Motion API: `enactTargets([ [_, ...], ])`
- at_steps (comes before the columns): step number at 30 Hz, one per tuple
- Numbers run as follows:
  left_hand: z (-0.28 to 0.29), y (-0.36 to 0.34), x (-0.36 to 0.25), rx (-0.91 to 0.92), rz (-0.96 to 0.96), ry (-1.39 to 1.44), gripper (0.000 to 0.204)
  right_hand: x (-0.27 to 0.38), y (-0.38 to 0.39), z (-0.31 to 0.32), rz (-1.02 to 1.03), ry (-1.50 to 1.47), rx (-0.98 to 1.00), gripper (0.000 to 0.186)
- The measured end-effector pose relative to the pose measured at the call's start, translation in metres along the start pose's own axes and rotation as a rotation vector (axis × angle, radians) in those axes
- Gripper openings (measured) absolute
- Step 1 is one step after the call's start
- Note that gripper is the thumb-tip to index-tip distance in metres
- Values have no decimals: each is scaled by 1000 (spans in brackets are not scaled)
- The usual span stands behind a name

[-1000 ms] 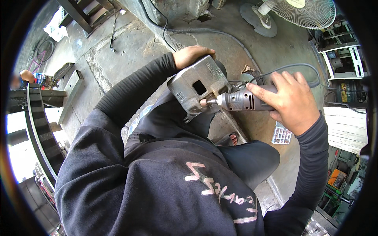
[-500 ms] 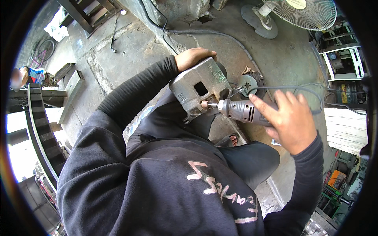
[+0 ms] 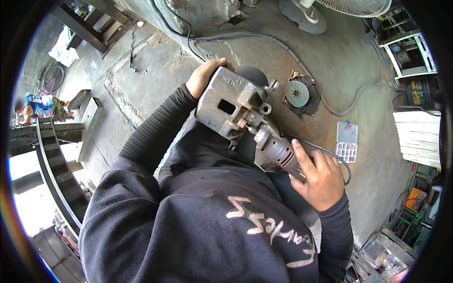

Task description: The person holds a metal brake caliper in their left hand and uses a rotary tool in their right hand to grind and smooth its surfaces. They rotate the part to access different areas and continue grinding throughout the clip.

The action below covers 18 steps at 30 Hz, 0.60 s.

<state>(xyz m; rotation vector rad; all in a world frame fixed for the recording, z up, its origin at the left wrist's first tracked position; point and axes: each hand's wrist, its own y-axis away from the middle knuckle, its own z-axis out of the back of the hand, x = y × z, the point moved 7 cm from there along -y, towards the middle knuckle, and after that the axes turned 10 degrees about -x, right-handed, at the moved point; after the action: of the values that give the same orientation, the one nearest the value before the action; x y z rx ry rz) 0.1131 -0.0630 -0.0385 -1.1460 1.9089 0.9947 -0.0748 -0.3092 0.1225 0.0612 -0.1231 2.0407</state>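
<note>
My left hand grips the upper left of a grey cast-metal caliper, a block with a square opening and bolt lugs, held above my lap. My right hand is closed on a grey rotary tool, angled up-left from the hand. Its small pinkish cylindrical tip sits against the caliper's lower right part, right of the opening. A black cord loops from the tool around the right hand.
A round metal disc on a dark base and a compartment box lie rightward on the floor. A fan stands beyond. Cables cross the concrete. A person, metal beams, shelving and clutter line the sides.
The rotary tool has swung to point more steeply up-left, with my right hand moved down and left. The caliper and my left hand have shifted slightly left, uncovering the disc and box.
</note>
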Motion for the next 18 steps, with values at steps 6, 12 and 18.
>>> enactTargets([
  [6,6,-8,2,-55,-15,-35,41,-7,5,3,-32,11,-69,85],
  [12,5,-13,8,56,38,21,40,-3,2,5,1,19,-64,88],
  [18,3,-15,6,33,-4,-31,42,-2,-2,8,10,-1,-39,88],
])
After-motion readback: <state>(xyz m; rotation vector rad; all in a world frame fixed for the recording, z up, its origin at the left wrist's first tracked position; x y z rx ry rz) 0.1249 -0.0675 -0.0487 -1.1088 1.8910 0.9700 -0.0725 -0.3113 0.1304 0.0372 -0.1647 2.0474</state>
